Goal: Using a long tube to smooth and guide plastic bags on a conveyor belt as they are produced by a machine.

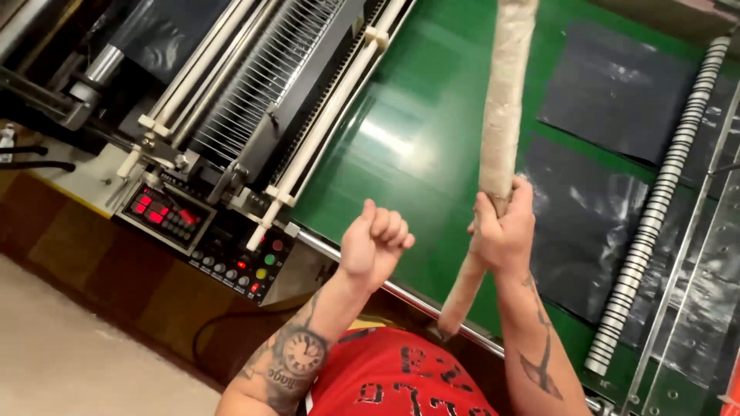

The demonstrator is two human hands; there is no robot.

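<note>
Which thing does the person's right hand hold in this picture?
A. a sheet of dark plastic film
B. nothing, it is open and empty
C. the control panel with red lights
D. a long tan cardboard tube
D: the right hand is closed in a grip around the long tan cardboard tube, which stands over the green table; the left hand is a closed fist holding nothing that can be seen.
</note>
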